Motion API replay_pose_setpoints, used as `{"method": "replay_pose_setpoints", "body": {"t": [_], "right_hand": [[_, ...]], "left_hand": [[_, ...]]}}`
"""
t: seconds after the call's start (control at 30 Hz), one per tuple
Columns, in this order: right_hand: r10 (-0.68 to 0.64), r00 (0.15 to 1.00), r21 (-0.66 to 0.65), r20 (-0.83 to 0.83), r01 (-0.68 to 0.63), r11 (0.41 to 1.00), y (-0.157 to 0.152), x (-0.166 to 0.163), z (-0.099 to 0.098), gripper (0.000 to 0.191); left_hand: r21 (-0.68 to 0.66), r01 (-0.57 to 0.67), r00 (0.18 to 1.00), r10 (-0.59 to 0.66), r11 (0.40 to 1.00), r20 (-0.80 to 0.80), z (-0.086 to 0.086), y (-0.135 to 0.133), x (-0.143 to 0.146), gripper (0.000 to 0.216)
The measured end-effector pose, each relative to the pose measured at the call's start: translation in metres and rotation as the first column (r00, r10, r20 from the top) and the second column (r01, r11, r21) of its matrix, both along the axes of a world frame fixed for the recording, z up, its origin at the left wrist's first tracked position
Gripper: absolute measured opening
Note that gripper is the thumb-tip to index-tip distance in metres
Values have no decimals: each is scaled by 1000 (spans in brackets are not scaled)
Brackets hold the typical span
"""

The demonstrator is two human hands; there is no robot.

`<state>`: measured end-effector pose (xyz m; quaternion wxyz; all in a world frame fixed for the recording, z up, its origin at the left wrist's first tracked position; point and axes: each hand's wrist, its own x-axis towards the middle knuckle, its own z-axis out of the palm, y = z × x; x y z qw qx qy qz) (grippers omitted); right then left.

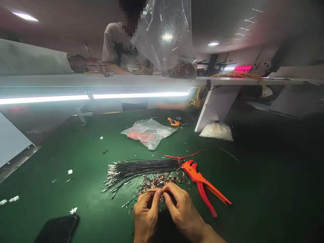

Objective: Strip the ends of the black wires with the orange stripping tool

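My left hand [147, 211] is closed in a pinch on a black wire [131, 201], whose metal-tipped end sticks out to the left. The fingertips of my right hand [180, 205] are pinched together against those of the left, at the wire's other end; the fingers hide that end. Just beyond my hands lies a heap of short wire scraps [159, 180], black with coppery bits. Behind it is a bundle of black wires [149, 167] with silvery terminals at the left. A red-and-orange wire stripper [199, 179] rests at the bundle's right end.
A phone [59, 229] lies at the lower left. Farther back are a clear plastic bag [152, 133], a yellow-orange tool [173, 121] and a tied bag of pale pieces [216, 131]. Above hangs a lit tube [139, 96] under a shelf [76, 81]. A person [113, 50] is behind it.
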<state>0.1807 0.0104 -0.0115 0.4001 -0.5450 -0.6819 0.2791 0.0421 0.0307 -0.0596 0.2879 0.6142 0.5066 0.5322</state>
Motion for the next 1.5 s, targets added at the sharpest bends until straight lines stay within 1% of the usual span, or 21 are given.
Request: {"method": "replay_pose_setpoints", "body": {"t": [0.2,0.33,0.47,0.7,0.9,1.13,1.33,1.5], "right_hand": [[-19,1000,17,-14,19,1000,0,1,3,20],[-36,999,20,-12,36,999,0,1,3,19],[-54,999,16,-4,54,998,2,1,2,18],[-53,998,53,38,51,997,3,3,0,19],[-78,993,83,91,71,994,4,4,-5,18],[-67,992,86,105,58,995,4,4,-4,19],[-47,992,72,120,38,997,4,4,-6,19],[-67,989,64,129,59,996,4,4,-5,16]], "left_hand": [[89,-15,998,21,996,-67,-1,1,-3,20],[158,-24,995,40,987,-94,-1,-1,-3,18],[195,-46,992,68,980,-107,-1,-1,-3,19],[163,-32,991,52,986,-122,2,-2,-1,21],[151,-42,992,58,988,-107,-2,-2,-1,22],[99,-60,993,70,993,-95,-3,-1,-3,26],[95,-85,993,92,992,-74,2,-2,-2,24],[48,-137,989,139,989,-51,8,-3,-1,32]]}}
